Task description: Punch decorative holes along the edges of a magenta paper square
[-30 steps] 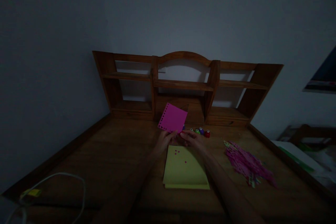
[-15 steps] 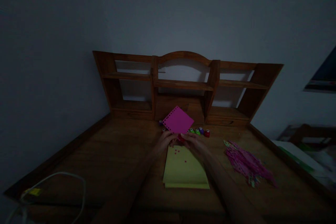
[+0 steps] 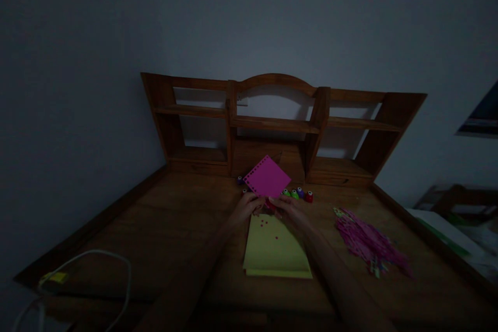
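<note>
A square sheet of pink paper (image 3: 268,177), with a row of punched holes along its upper left edge, is held up in a diamond tilt. My left hand (image 3: 248,205) pinches its lower corner. Closed around a small red craft punch (image 3: 270,205), my right hand (image 3: 286,205) meets the left one at that corner; the fingers hide much of the punch. Below both hands lies a yellow paper pad (image 3: 275,254), with several tiny pink paper bits (image 3: 263,223) scattered on it.
Several more craft punches stand behind my hands, among them a red one (image 3: 308,196) and a green one (image 3: 294,194). At the right lies a heap of pink strips (image 3: 368,238). A wooden shelf unit (image 3: 276,124) lines the back; a white cable (image 3: 128,275) loops at front left.
The pink paper has turned clockwise and shifted right, its punched edge now facing upper left. More of the red punch came into view between my hands. The view has shifted slightly.
</note>
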`<state>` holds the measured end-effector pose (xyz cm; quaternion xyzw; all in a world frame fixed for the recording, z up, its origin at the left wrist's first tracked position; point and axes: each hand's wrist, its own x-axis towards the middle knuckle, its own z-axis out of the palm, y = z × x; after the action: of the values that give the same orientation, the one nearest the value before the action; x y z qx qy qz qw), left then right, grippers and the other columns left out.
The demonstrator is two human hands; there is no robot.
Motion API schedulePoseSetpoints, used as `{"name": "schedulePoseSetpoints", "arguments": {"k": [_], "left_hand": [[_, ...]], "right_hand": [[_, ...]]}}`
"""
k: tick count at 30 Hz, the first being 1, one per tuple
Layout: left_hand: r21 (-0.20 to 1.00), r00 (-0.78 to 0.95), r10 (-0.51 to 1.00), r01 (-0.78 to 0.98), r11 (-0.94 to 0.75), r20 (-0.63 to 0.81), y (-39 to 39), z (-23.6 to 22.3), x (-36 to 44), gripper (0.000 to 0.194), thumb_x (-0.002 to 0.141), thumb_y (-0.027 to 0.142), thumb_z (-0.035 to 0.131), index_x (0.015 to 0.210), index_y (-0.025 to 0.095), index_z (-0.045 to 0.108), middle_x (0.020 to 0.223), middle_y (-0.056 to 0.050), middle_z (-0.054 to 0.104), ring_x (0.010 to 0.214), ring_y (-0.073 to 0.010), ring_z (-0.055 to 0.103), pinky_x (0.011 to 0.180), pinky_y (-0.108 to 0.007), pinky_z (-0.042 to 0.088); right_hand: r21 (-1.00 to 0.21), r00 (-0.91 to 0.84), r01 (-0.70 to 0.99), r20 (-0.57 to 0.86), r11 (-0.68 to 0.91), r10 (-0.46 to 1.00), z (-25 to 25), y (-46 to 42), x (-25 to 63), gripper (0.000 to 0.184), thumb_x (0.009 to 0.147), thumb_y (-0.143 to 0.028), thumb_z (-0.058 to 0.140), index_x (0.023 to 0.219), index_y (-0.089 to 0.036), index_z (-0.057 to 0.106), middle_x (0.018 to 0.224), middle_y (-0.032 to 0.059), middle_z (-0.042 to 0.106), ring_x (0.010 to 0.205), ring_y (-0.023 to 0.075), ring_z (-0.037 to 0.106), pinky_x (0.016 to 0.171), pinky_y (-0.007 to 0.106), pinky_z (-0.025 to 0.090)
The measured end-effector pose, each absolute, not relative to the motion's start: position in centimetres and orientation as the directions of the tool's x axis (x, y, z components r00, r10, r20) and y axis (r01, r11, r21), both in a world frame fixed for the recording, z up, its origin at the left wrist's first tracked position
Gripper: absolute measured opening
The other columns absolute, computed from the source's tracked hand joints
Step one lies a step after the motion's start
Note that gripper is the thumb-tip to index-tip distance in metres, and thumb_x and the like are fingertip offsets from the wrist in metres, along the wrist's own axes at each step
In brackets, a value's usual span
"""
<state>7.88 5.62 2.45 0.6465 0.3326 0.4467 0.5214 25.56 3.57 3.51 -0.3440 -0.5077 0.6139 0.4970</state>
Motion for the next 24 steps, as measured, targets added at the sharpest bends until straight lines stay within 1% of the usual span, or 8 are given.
{"name": "schedulePoseSetpoints", "arguments": {"k": [4,8,12,16,19,24], "left_hand": [[0.982,0.379,0.905,-0.072,-0.177,0.191,5.55,2.68,7.96,0.033,0.079,0.038,0.057,0.055,0.017,0.052,0.046,0.004,0.043,0.044,-0.0096,0.038,0.047,-0.024,0.029],[0.982,0.378,0.907,-0.082,-0.168,0.187,5.39,2.94,8.0,0.034,0.078,0.037,0.058,0.052,0.017,0.05,0.046,0.003,0.044,0.044,-0.0098,0.038,0.048,-0.025,0.028],[0.983,0.355,0.917,-0.082,-0.165,0.183,5.26,3.1,7.93,0.031,0.077,0.036,0.06,0.054,0.017,0.052,0.048,0.003,0.043,0.046,-0.0093,0.037,0.048,-0.024,0.026],[0.989,0.376,0.915,-0.065,-0.134,0.149,5.35,2.99,7.87,0.031,0.078,0.038,0.059,0.057,0.016,0.055,0.048,0.004,0.042,0.045,-0.0091,0.035,0.047,-0.024,0.024],[0.988,0.382,0.911,-0.055,-0.143,0.153,5.48,2.81,7.88,0.032,0.078,0.041,0.06,0.058,0.016,0.055,0.048,0.004,0.043,0.045,-0.0089,0.036,0.046,-0.024,0.024],[0.986,0.368,0.915,-0.066,-0.154,0.168,5.54,2.69,7.89,0.032,0.077,0.043,0.063,0.062,0.015,0.056,0.053,0.004,0.045,0.047,-0.0087,0.038,0.048,-0.023,0.026]], "right_hand": [[-0.974,-0.255,-0.223,0.086,0.028,0.963,3.8,3.55,25.47,0.029,0.067,-0.042,0.08,0.07,-0.016,0.069,0.063,0.0012,0.061,0.048,0.0082,0.041,0.047,0.026,0.025],[-0.97,-0.25,-0.241,0.074,0.012,0.965,3.86,3.49,25.43,0.027,0.067,-0.041,0.08,0.07,-0.016,0.07,0.062,0.0007,0.061,0.048,0.0085,0.041,0.048,0.026,0.026],[-0.962,-0.289,-0.274,0.073,-0.01,0.955,3.8,3.45,25.48,0.025,0.069,-0.039,0.079,0.07,-0.016,0.069,0.064,0.001,0.06,0.051,0.009,0.044,0.049,0.026,0.027],[-0.957,-0.328,-0.29,0.083,-0.017,0.941,3.78,3.36,25.7,0.025,0.072,-0.039,0.077,0.07,-0.016,0.068,0.062,0.0003,0.057,0.05,0.0086,0.041,0.048,0.026,0.026],[-0.96,-0.312,-0.28,0.088,-0.003,0.946,3.76,3.25,25.79,0.026,0.072,-0.04,0.077,0.071,-0.016,0.067,0.06,-0.0004,0.056,0.049,0.0085,0.039,0.048,0.026,0.024],[-0.969,-0.284,-0.246,0.087,0.015,0.955,3.89,3.24,25.65,0.03,0.069,-0.043,0.079,0.069,-0.016,0.066,0.059,-0.0008,0.055,0.047,0.008,0.037,0.047,0.027,0.022]]}}
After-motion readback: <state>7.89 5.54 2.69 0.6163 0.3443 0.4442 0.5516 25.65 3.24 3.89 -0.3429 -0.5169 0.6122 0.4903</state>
